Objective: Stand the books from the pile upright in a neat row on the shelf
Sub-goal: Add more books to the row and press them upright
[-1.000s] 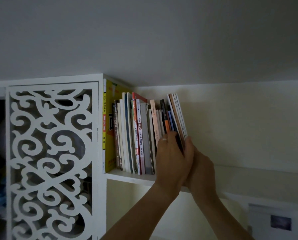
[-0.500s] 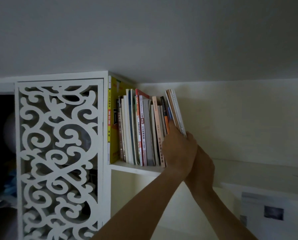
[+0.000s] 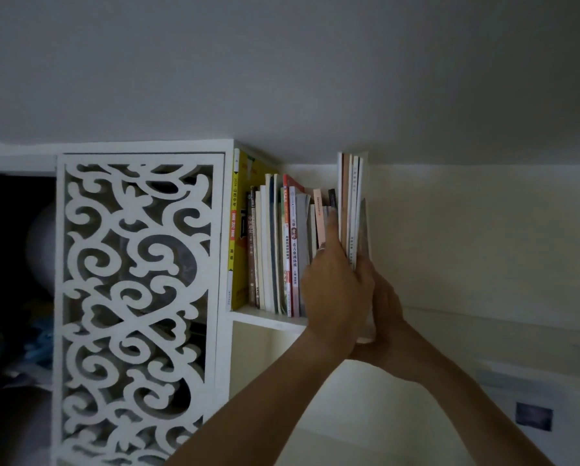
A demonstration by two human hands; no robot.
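- Left hand [image 3: 335,290] and right hand [image 3: 384,304] grip thin books [image 3: 350,210] between them, frame center, upright.
- Row [image 3: 281,250] on shelf [image 3: 268,319].
- Yellow spine [image 3: 233,230]: "2024", Chinese text.

Yellow book [image 3: 235,230], leftmost on the shelf [image 3: 268,320]: spine printed top to bottom "2024 山西中考", with more characters lower down in a red band, too blurred to read. Red-and-white book [image 3: 294,250], mid-row: spine bears a column of Chinese characters, not clearly legible. Remaining spines: print too small to read.
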